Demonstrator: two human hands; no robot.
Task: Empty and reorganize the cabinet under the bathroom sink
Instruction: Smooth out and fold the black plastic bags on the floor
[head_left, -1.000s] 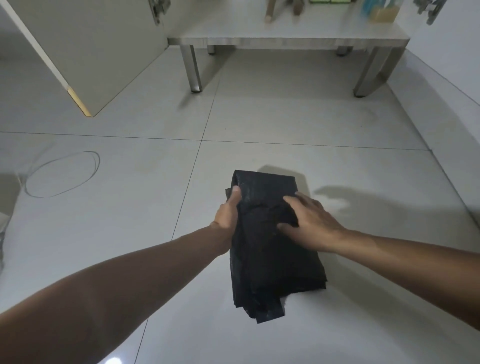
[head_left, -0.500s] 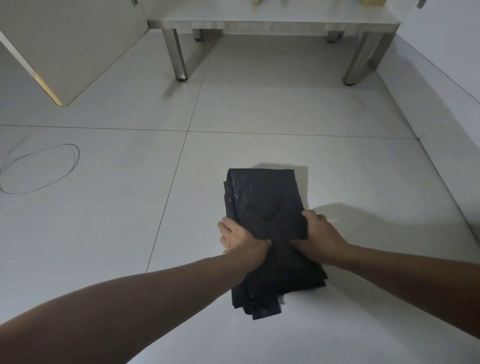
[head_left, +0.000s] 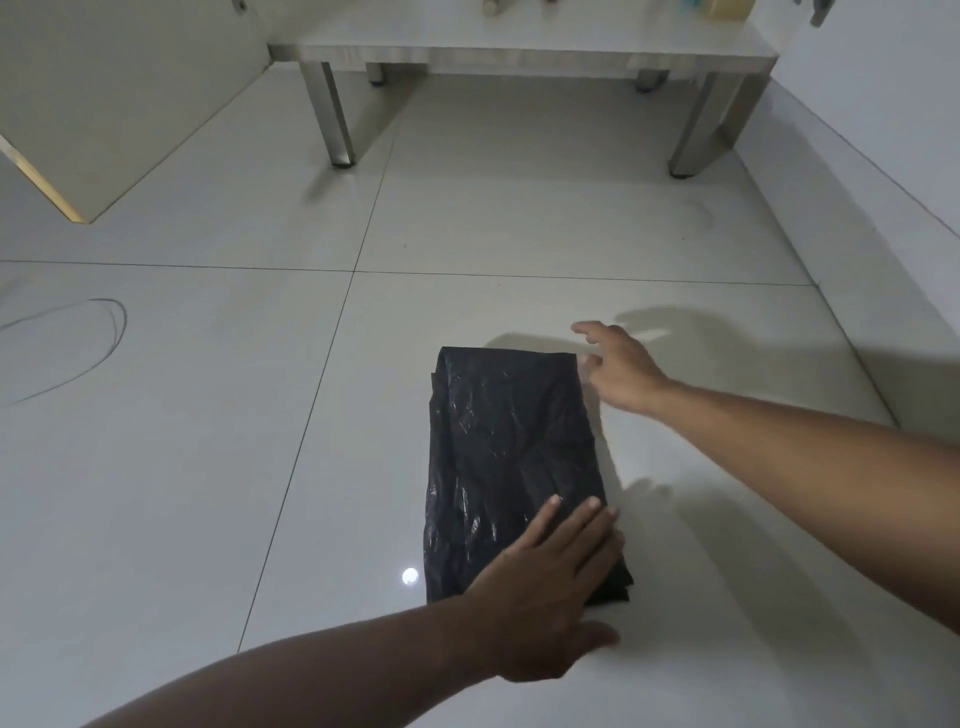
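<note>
Folded black bag (head_left: 511, 467) lies flat on floor (head_left: 208, 467), centre of scene, long axis near-to-far. Left hand (head_left: 545, 587) rests flat on near end of bag, fingers (head_left: 548, 519) straight, released. Right hand (head_left: 621, 371) just beside far right corner of bag, fingers spread, released, grasping nothing; contact with bag not discernible. Cabinet door (head_left: 104, 104) open, far left. Cabinet base (head_left: 519, 49) on metal legs, far.

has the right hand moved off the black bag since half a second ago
Yes. The right hand has gone from the folded black plastic bag's near half to beside its far right corner, toward the cabinet legs, fingers spread.
</note>
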